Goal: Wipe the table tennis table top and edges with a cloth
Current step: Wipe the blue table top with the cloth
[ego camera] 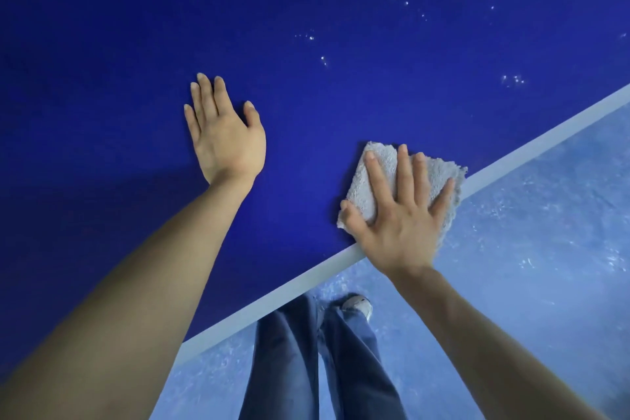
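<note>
We are pressing our flat, spread right hand (399, 215) on the folded grey cloth (378, 177) at the table tennis table's (306, 10) white near edge (left hand (225, 136) lying open, flat on the surface).

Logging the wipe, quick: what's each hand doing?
Left hand: open, flat on the table top, empty.
Right hand: open, pressing the cloth down.
</note>
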